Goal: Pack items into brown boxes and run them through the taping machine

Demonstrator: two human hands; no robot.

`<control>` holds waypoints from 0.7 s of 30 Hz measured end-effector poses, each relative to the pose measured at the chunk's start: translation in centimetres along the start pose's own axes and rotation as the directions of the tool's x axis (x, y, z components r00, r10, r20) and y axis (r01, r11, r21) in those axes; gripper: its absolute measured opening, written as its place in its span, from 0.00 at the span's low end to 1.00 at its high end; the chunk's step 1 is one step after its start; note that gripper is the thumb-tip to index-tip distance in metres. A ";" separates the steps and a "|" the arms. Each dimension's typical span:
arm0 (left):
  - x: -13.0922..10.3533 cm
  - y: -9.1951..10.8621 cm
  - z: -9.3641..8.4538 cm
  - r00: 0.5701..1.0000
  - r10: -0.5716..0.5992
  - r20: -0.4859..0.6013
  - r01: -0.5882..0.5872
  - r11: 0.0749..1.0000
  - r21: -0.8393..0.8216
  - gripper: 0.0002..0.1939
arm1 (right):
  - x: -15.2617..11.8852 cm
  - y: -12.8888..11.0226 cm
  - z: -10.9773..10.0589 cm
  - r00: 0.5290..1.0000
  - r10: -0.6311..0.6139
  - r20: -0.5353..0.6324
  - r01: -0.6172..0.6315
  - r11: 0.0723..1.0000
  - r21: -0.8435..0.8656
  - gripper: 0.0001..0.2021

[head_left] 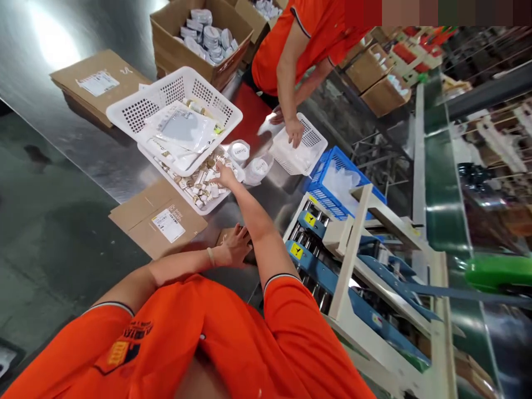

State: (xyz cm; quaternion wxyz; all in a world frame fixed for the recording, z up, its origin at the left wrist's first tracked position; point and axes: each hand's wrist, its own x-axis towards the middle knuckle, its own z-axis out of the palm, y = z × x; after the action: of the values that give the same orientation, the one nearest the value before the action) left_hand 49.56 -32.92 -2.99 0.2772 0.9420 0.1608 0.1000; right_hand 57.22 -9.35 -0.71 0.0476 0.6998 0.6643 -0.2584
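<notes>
My right hand (225,175) reaches into a lower white basket (206,210), its fingers apart among many small white-and-gold pieces (202,188). Whether a piece lies under the fingertips cannot be made out. Close to my body, my left hand (236,247) grips a small brown cardboard box (225,237), mostly hidden by the hand and right forearm. Resting partly over the lower basket is a larger white basket (139,113) with clear plastic bags (183,128) and some small bottle-like items inside. Two round white packs in clear wrap (239,151) lie just beyond my right hand.
Flattened cartons (143,219) lie at the left of the metal table (97,160). A co-worker's hand (295,132) is in another white basket (311,145). A blue crate (332,185) and a roller machine (318,266) stand at right. An open carton (178,50) holds round packs.
</notes>
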 end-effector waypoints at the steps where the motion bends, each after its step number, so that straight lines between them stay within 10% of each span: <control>1: -0.1 -0.1 0.3 1.000 0.005 -0.009 -0.006 1.000 -0.012 0.36 | -0.6 0.3 -0.6 0.999 -0.041 -0.008 0.041 0.999 0.032 0.24; 6: -0.4 -1.1 2.9 0.989 0.013 -0.148 -0.023 0.998 -0.066 0.47 | -11.3 3.2 -7.0 0.975 -0.162 -0.151 0.156 0.986 -0.054 0.20; 10: -0.1 -1.7 5.1 0.956 -0.027 -0.294 -0.024 0.985 -0.172 0.55 | -23.6 4.8 -8.2 0.977 0.019 0.211 0.057 0.936 -0.348 0.22; 13: 0.1 -1.8 5.9 0.949 -0.060 -0.311 -0.015 0.972 -0.234 0.61 | -27.2 4.9 -6.7 0.894 0.092 0.438 0.110 0.904 -0.414 0.26; 15: 0.1 -1.6 5.9 0.952 -0.047 -0.302 -0.020 0.976 -0.216 0.59 | -25.9 4.5 -6.9 0.909 0.063 0.411 0.115 0.912 -0.393 0.23; 18: -0.3 -1.1 5.2 0.954 -0.042 -0.297 -0.005 0.988 -0.156 0.53 | -19.0 2.5 -9.6 0.997 -0.066 0.030 0.072 0.929 -0.362 0.20; 21: -0.4 -0.5 4.5 0.953 -0.049 -0.297 0.017 0.994 -0.111 0.52 | -8.8 -1.5 -12.4 0.944 -0.281 -0.172 0.204 0.909 -0.363 0.25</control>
State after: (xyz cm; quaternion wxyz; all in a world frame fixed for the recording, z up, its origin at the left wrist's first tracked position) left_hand 50.33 -34.85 -7.07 0.3012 0.8969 0.2112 0.2455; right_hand 59.64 -12.05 14.12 0.0613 0.6166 0.7822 -0.0647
